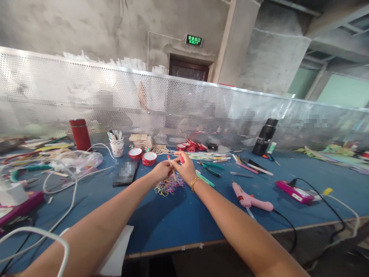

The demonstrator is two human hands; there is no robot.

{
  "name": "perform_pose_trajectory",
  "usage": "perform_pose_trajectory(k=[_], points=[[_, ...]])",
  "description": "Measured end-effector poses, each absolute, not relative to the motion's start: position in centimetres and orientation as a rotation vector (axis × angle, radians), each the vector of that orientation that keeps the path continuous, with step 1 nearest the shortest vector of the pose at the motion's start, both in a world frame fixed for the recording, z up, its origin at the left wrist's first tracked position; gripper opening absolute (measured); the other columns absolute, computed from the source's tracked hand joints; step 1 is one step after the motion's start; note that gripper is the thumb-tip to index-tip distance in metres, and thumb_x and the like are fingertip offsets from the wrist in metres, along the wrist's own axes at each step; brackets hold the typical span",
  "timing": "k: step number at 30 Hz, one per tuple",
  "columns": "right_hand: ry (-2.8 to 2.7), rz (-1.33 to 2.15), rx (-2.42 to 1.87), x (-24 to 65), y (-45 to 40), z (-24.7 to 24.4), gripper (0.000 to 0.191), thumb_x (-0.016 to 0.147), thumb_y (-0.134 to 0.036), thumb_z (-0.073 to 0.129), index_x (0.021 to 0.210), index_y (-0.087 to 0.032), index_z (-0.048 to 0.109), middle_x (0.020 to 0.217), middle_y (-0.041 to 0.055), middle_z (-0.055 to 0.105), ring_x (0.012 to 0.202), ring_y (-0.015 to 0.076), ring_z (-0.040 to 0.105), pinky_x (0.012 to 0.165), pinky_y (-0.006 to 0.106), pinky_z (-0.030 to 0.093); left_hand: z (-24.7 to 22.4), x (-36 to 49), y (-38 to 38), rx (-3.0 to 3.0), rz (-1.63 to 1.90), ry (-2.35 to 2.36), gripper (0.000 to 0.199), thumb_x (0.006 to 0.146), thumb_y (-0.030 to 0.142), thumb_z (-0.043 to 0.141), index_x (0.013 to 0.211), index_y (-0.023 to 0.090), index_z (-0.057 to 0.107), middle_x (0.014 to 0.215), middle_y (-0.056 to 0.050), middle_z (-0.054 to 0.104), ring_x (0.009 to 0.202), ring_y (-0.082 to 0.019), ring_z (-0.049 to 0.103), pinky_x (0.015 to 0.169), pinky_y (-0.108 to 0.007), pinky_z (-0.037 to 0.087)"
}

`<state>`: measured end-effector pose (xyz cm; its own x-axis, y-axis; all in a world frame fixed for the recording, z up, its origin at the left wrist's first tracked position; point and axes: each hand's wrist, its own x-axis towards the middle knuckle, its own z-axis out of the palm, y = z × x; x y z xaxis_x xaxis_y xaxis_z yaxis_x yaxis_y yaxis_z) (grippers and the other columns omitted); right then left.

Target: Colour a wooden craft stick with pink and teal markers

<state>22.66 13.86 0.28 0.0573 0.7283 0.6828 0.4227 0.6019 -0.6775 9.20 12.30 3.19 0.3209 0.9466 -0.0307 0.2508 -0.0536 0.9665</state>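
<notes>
My left hand (163, 170) is closed on a slim pale craft stick (174, 176), which slants between my two hands. A red tip (168, 157) shows just above the fingers; I cannot tell whether it belongs to the stick. Close beside it, my right hand (186, 168), with a gold bracelet at the wrist, is closed around a red pen-like piece (181, 159), mostly hidden by the fingers. Beneath both hands a heap of small coloured rubber bands (170, 185) lies on the blue table (173, 219).
Right of my hands are pliers (210, 169), markers (206, 179) and a pink glue gun (249, 198). A phone (125, 173), red tape rolls (149, 158) and a cup of pens (117, 146) stand left. Bottles (80, 134) and a perforated metal screen (161, 107) line the back; white cables (73, 192) cross the left.
</notes>
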Motion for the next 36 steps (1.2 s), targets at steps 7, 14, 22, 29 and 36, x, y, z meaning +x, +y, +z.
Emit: perform_pose_trajectory(k=[7,14,22,29,36], points=[[-1.527,0.362,-0.943,22.4,13.8,0.3,0.028,0.074,-0.028,0.063,0.101,-0.024,0.057,0.077,-0.0026,0.070,0.073,0.0175,0.065,0.079,0.033,0.050,3.4,9.4,12.0,1.552,0.820,1.108,0.024,0.083,0.029,0.056,0.063,0.018,0.046,0.044,0.007,0.036,0.038,-0.005,0.027,0.043,-0.021,0.017],[-1.437,0.399,-0.925,22.3,14.6,-0.3,0.028,0.074,-0.033,0.064,0.098,-0.023,0.057,0.077,-0.0014,0.068,0.067,0.0165,0.064,0.069,0.030,0.051,2.8,9.4,12.4,1.644,0.830,1.083,0.033,0.084,0.043,0.055,0.064,0.017,0.050,0.044,0.007,0.037,0.039,-0.006,0.028,0.044,-0.022,0.017],[-1.399,0.483,-0.898,22.2,14.7,-0.5,0.028,0.073,-0.030,0.064,0.098,-0.023,0.055,0.074,-0.0016,0.066,0.070,0.0170,0.065,0.071,0.031,0.053,1.9,9.1,13.7,1.826,0.828,1.108,0.039,0.082,0.050,0.052,0.064,0.017,0.057,0.047,0.005,0.041,0.043,-0.008,0.033,0.046,-0.023,0.022],[-1.363,0.481,-0.895,22.2,14.6,0.0,0.028,0.072,-0.030,0.065,0.096,-0.022,0.055,0.073,-0.0018,0.066,0.069,0.0172,0.065,0.078,0.034,0.053,2.2,8.4,13.9,2.139,0.790,1.285,0.039,0.088,0.045,0.044,0.060,0.019,0.054,0.054,-0.001,0.055,0.050,-0.014,0.049,0.052,-0.026,0.030],[-1.325,0.474,-0.921,22.4,14.7,0.0,0.030,0.072,-0.034,0.066,0.098,-0.023,0.054,0.072,-0.0018,0.067,0.069,0.0180,0.066,0.076,0.034,0.054,4.0,7.9,13.5,2.017,1.040,1.768,0.028,0.094,0.035,0.033,0.095,0.022,0.057,0.096,-0.010,0.069,0.090,-0.024,0.064,0.069,-0.029,0.040]])
